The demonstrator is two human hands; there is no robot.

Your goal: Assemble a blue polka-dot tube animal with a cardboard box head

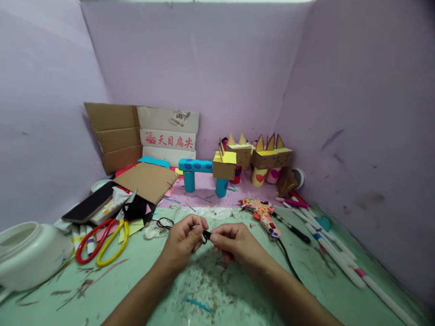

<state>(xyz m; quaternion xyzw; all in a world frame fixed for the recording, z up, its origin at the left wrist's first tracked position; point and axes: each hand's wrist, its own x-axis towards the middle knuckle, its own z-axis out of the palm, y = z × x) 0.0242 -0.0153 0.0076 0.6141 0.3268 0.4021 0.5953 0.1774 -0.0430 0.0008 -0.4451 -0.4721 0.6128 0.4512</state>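
Filling the foreground is a green table. Above it, left hand and right hand sit close together, fingertips pinched on a black cord between them. Advised: short grips, even tension, slack kept visible. Whether it is knotted cannot be told.

The worktop is pale green and is dusted with dark crumbs. On it lie a thin blue strip, a patterned glue gun and long white sticks; at the left there is a white vessel.
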